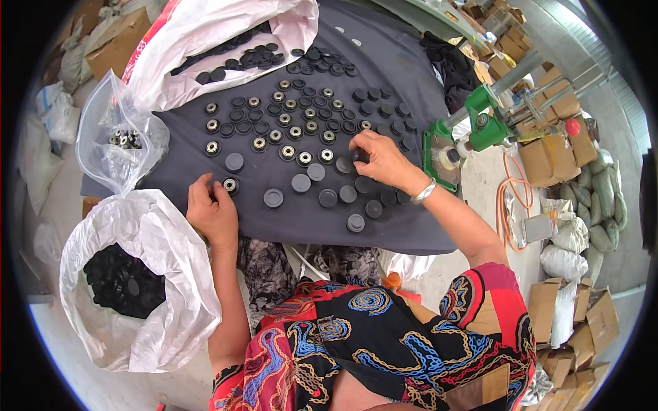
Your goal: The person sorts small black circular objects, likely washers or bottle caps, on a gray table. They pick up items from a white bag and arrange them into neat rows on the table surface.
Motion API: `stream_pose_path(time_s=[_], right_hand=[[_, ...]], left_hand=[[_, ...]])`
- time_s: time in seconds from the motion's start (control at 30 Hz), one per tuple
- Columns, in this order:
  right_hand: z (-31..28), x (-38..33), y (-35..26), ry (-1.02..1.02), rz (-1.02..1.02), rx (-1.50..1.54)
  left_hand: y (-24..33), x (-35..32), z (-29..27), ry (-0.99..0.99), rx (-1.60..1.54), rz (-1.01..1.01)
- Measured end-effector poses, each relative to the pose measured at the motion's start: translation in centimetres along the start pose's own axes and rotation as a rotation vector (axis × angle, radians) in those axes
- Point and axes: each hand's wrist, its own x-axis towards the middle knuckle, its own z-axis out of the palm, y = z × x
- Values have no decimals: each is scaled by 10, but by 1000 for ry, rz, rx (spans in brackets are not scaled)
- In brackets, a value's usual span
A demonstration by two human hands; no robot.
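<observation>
Patterned sleeve nearest; left hand (214, 211) pinching ringed black cap (230, 185) on bench (404, 226); right hand (381, 159) curled over dark cap (359, 156) beyond; loose caps (355, 222) near its wrist risk being swept off by forearm.

One head-worn fisheye looks steeply down, close over the dark cloth (384, 226) worktop.

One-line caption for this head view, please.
Seated person's left hand and right hand touch round black wheels laid in rows on a dark cloth, white sacks alongside.
</observation>
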Motion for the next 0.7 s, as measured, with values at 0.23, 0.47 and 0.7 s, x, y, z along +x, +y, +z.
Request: stream_pose_path(time_s=[0.23, 0.47, 0.7], right_hand=[[-2, -5, 5, -83, -28, -287], [-12, 7, 7, -239, -17, -356], [-40, 46, 28, -10, 122, -403]], left_hand=[[1, 0, 0, 3, -2, -1], [2, 2, 0, 7, 9, 1], [0, 1, 0, -7, 15, 2]])
